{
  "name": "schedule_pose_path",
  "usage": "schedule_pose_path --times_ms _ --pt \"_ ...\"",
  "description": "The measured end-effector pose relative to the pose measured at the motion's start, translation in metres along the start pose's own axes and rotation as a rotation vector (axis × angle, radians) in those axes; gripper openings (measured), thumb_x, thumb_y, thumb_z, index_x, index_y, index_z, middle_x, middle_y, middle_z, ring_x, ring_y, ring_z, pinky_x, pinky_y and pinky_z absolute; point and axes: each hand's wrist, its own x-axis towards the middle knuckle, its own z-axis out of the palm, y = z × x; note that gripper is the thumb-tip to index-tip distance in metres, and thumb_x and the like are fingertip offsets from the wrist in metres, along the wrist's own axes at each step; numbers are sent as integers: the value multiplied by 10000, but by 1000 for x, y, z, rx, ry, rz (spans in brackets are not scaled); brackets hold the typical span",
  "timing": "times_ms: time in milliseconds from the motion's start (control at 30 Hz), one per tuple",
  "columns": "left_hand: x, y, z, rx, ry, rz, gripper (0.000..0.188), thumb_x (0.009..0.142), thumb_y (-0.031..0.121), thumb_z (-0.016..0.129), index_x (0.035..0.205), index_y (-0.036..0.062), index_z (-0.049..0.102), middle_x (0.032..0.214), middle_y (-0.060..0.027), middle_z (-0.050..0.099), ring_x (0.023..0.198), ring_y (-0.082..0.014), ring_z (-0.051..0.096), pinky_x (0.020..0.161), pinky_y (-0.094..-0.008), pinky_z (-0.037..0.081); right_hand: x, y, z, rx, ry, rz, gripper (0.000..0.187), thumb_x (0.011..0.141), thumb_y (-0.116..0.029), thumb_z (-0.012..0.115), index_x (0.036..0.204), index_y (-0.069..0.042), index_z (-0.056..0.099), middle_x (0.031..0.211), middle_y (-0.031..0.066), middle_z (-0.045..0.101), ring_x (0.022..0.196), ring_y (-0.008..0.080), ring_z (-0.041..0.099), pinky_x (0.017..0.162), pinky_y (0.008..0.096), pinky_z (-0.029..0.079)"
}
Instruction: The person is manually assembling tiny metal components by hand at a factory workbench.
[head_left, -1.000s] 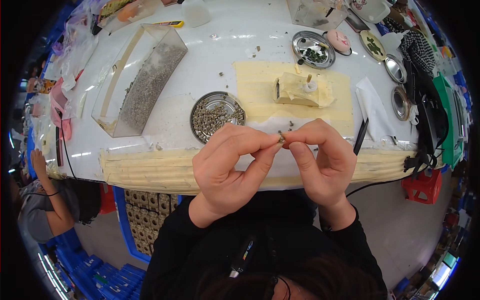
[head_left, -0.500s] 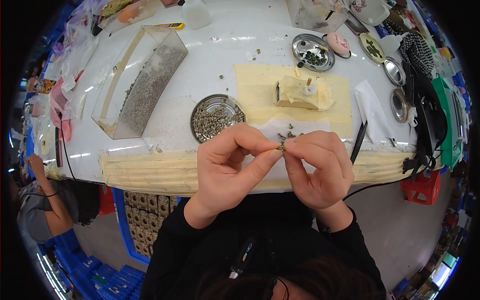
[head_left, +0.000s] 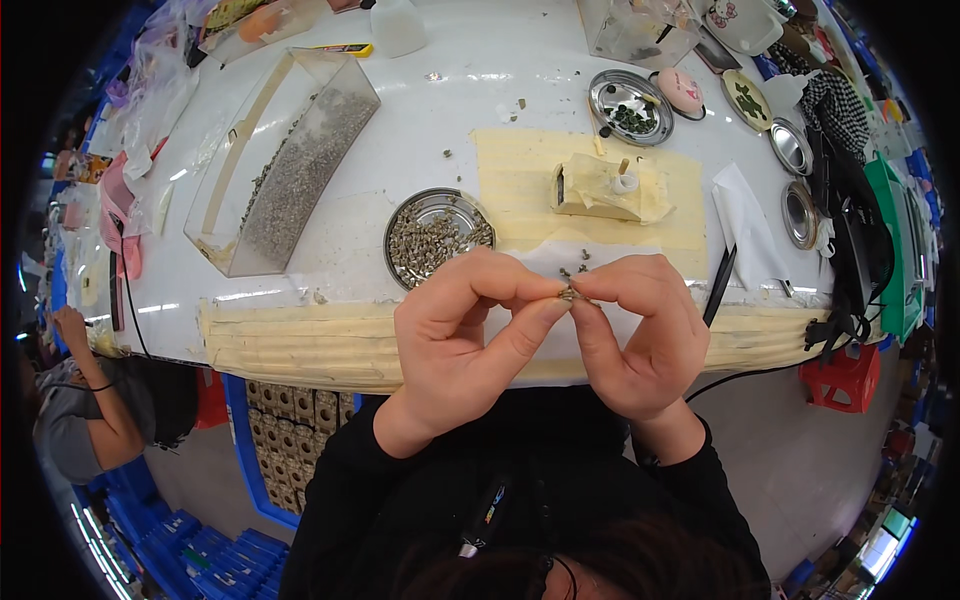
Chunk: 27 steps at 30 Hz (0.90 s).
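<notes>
My left hand (head_left: pixel 462 340) and my right hand (head_left: pixel 645 335) meet fingertip to fingertip over the near edge of the table. Between their thumbs and index fingers is a tiny metal part (head_left: pixel 568 295), mostly covered by the fingertips. Both hands are closed in a pinch on it. Just beyond the fingers, several loose metal parts (head_left: pixel 583 268) lie on a white sheet (head_left: pixel 610 333). A round metal dish (head_left: pixel 388 250) full of similar small parts stands beyond my left hand. Farther off, a block wrapped in yellow tape (head_left: pixel 605 192) carries a short upright peg.
A clear bin (head_left: pixel 300 170) of small parts lies at the left. Metal dish with dark green pieces (head_left: pixel 631 107), round lids (head_left: pixel 790 147) and a black-handled tool (head_left: pixel 720 285) are at the right. A blue crate of metal blocks (head_left: pixel 295 440) sits below the table; another person's arm (head_left: pixel 100 380) shows far left.
The two hands stay together, with the right fingertips shifted slightly around the small part, which shows a little more now. The whole view has moved a touch.
</notes>
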Motion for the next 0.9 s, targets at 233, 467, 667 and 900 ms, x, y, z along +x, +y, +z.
schedule_pose_path --times_ms 233,467,667,900 --pt "7 -1 5 370 70 312 185 752 -79 748 916 -15 689 769 -77 666 646 -145 592 594 -247 455 -2 2 -2 120 -48 95 181 739 75 724 904 13 683 796 110 667 685 216 633 602 282 494" --pt "7 -2 7 425 77 353 205 735 -83 761 916 -14 696 772 -78 674 637 -145 598 572 -247 456 -3 3 -4 181 -73 150 158 771 70 704 918 13 684 811 115 675 695 218 635 614 283 492" --pt "7 -2 7 448 77 363 210 731 -80 767 919 -14 699 775 -76 675 638 -144 603 568 -244 455 -2 3 -4 241 -106 201 119 813 46 677 929 19 680 840 123 683 720 224 642 651 290 500" --pt "7 -2 9 550 68 450 241 696 -71 783 913 -4 700 775 -82 672 653 -187 626 559 -262 461 -3 0 -10 440 -148 408 56 884 -3 629 915 29 664 859 103 675 765 168 632 694 260 485"
